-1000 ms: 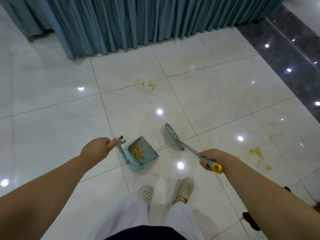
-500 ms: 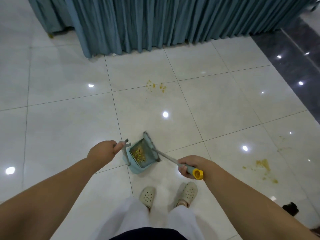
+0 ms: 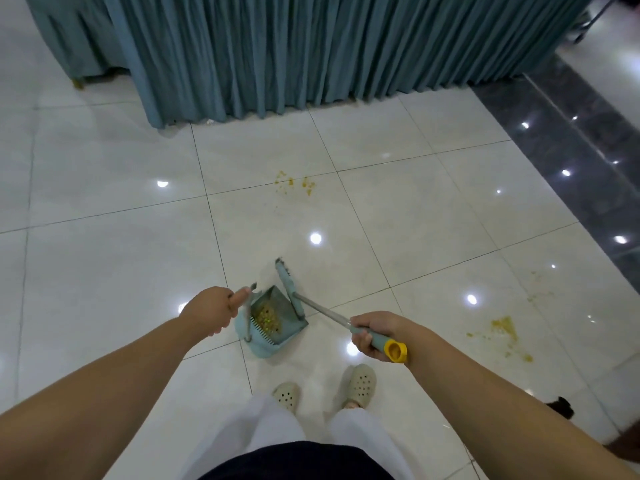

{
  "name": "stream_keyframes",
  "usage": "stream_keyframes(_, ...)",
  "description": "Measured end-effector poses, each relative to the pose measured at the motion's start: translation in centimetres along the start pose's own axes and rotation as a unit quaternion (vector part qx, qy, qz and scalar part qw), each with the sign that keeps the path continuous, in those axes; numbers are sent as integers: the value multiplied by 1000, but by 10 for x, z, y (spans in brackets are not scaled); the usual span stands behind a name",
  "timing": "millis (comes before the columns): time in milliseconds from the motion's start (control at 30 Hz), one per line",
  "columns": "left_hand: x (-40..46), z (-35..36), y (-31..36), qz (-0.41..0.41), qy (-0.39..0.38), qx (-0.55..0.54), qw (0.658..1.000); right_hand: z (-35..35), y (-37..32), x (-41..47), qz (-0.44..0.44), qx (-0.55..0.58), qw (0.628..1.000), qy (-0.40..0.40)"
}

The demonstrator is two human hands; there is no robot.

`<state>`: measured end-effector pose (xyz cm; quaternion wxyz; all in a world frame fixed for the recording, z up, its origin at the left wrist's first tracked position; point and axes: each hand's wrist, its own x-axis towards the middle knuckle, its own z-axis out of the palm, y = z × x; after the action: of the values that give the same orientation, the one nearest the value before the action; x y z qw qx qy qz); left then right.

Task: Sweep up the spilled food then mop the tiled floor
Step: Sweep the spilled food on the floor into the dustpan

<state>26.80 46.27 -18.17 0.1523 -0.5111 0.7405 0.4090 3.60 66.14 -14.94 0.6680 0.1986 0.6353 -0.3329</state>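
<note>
- Currently left hand (image 3: pixel 211 311) is gripping dustpan (image 3: pixel 272 323) handle, fingers mostly hidden.
- Right hand (image 3: pixel 375 336) is clenching broom (image 3: pixel 291 289); bristles hard to make out.
- Spilled food (image 3: pixel 507 329) is lying right, blurry.

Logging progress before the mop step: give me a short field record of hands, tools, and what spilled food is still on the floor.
left hand: left hand grips the upright handle of the teal plastic dustpan
right hand: right hand grips the teal broom with a yellow-capped metal handle
broom head: at the dustpan's right edge
dustpan contents: yellow-green food bits
remaining spill 1: yellow food specks ahead, near the teal pleated table skirt
remaining spill 2: yellow smeared patch to the right
mop: not in view
</note>
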Motion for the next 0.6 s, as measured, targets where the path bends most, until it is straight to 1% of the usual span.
stream_keyframes(133,2,10,23,16,5,-8,1000,-29,-5,-2,-28,51,998,25)
stream_keyframes(300,10,27,73,42,-16,5,999,-76,-6,-5,-51,101,991,66)
stream_keyframes(400,18,41,112,72,-29,57,995,-109,-3,-9,-58,144,985,78)
stream_keyframes(600,34,75,211,148,-75,148,975,-192,17,-27,-98,262,958,67)
